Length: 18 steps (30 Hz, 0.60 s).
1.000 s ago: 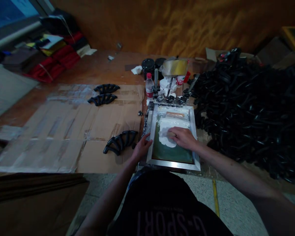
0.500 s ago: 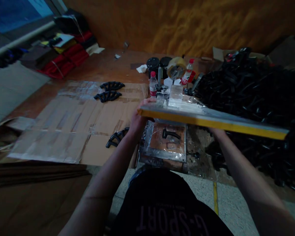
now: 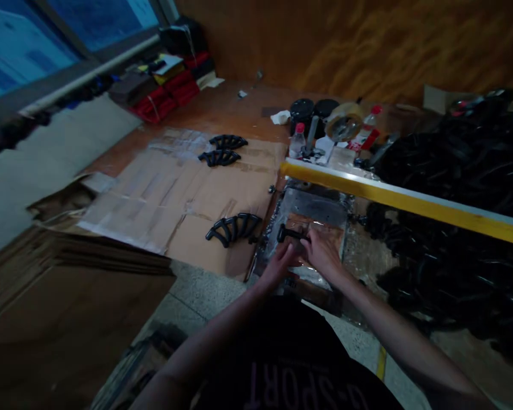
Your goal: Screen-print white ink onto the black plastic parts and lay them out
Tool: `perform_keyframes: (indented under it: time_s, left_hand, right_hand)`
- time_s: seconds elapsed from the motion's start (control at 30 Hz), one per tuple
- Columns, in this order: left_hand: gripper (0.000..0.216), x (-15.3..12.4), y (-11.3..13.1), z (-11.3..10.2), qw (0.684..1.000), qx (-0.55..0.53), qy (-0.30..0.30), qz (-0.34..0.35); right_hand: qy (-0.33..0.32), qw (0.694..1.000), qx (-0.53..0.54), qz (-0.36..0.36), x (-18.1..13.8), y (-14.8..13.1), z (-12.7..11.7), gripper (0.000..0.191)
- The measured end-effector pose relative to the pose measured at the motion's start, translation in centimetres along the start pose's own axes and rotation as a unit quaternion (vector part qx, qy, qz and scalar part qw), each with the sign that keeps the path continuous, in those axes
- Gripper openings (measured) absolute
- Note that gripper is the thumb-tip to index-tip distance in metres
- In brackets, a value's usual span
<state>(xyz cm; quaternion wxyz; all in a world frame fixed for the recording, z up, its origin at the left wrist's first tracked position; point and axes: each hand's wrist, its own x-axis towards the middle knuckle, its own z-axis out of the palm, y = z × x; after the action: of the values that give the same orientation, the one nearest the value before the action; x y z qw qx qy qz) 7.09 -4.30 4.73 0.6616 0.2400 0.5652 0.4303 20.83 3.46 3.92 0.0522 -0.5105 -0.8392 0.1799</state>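
A black curved handle with a crosspiece at one end (image 3: 289, 232) is over the brown middle of a flat printing board (image 3: 310, 200) in front of me. My right hand (image 3: 324, 254) is closed on the handle's right end, thumb and fingers pinched. From below, my left hand (image 3: 282, 263) comes up to the same handle with its fingers drawn together at the lower edge; the dim light blurs their exact contact. Behind the board, a frame with a yellow front edge (image 3: 393, 196) stands raised, with neither hand on it.
Cardboard (image 3: 188, 193) on the left bears black handles in fanned rows (image 3: 233, 226). A large heap of black handles (image 3: 461, 171) fills the right side. Bottles, dark tubs (image 3: 301, 111) and a tape roll (image 3: 344, 122) stand behind the frame. Folded cardboard (image 3: 111, 256) is stacked at lower left.
Both hands have left the raised frame and come down to the handle on the board. The handle was lying there untouched before. The view has swung left.
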Motion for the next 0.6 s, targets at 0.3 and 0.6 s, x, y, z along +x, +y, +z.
perform_keyframes:
  time_s: [0.3,0.6]
  left_hand:
    - [0.037,0.2,-2.2,-16.7,0.932,0.058,0.356,-0.010]
    - [0.041,3.2,-4.5,-25.4,0.895,0.219,0.361,-0.142]
  right_hand:
    - [-0.051,0.971,0.031,-0.233,7.0,-12.3,6.4,0.026]
    - [-0.160,0.981,-0.087,-0.067,14.3,-16.4,11.3,0.047]
